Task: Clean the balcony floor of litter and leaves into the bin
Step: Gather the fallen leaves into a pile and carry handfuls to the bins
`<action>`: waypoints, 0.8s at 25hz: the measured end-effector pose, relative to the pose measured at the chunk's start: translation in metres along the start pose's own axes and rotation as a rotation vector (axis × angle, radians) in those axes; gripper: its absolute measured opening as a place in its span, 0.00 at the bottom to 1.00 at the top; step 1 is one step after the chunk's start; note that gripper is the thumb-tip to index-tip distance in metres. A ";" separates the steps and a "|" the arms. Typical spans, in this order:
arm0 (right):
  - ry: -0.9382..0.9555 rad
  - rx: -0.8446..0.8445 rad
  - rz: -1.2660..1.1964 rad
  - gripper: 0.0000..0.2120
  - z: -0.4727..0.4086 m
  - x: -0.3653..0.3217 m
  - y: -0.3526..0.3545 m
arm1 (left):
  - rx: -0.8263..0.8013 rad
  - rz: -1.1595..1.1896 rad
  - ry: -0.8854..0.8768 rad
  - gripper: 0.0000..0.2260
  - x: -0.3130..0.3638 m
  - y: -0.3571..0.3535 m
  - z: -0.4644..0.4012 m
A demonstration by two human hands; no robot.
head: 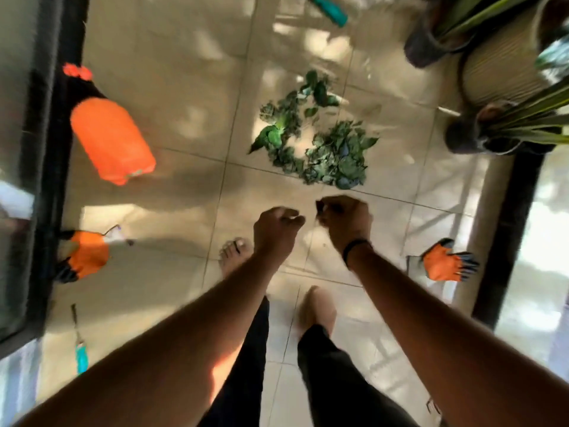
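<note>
Two bare hands hung over the tiled floor (172, 97), side by side near the frame's centre. The left hand (275, 231) had its fingers curled in with nothing visible in them. The right hand (346, 218), a dark band at its wrist, was curled too, and a small dark scrap showed at its fingertips (320, 208); whether it pinched that scrap I could not tell, for the frame was blurred.

One heap of green leaves (314, 140) lay on the tiles at twelve o'clock from the hands, just beyond them and apart from both. It ran in two clumps, a looser one at eleven o'clock and a denser one at one o'clock.

Two orange gloves lay flat on the floor: one glove (87, 255) at nine o'clock by the dark door frame, the other glove (446, 263) at three o'clock. One orange sprayer (110, 140) lay tilted at ten o'clock. Two teal-handled tools showed: one tool (80, 346) at eight o'clock, another tool (331, 9) at twelve o'clock by the top edge.

Three pots stood at two o'clock: a dark pot (426, 47), a ribbed cream pot (498, 72) and a second dark pot (471, 137), each holding long striped leaves. Two bare feet stood below the hands.
</note>
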State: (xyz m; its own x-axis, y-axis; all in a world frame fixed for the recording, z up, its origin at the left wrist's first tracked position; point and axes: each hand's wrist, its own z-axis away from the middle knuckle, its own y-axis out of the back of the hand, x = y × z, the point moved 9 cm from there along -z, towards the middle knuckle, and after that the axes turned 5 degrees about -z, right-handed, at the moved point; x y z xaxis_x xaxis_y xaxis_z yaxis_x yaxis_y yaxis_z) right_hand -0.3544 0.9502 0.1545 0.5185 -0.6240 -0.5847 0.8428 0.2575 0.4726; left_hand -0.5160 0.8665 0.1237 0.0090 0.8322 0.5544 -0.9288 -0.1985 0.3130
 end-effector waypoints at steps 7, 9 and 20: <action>-0.030 -0.010 0.087 0.28 -0.106 -0.019 -0.056 | 0.046 -0.617 -0.156 0.49 0.011 0.024 -0.120; 0.058 0.021 0.141 0.30 -0.140 -0.014 -0.072 | 0.015 -0.764 -0.110 0.60 -0.018 0.030 -0.169; 0.685 -0.221 0.722 0.35 -0.379 -0.091 -0.099 | 0.365 -1.159 -0.910 0.49 0.067 -0.070 -0.321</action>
State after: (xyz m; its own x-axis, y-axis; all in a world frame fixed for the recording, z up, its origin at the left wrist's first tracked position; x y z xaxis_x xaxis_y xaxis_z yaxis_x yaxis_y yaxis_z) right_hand -0.4306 1.2609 -0.0887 0.8260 0.2730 -0.4931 0.2683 0.5789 0.7700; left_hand -0.5692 1.1020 -0.1085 0.9932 0.0483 0.1057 -0.1099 0.0937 0.9895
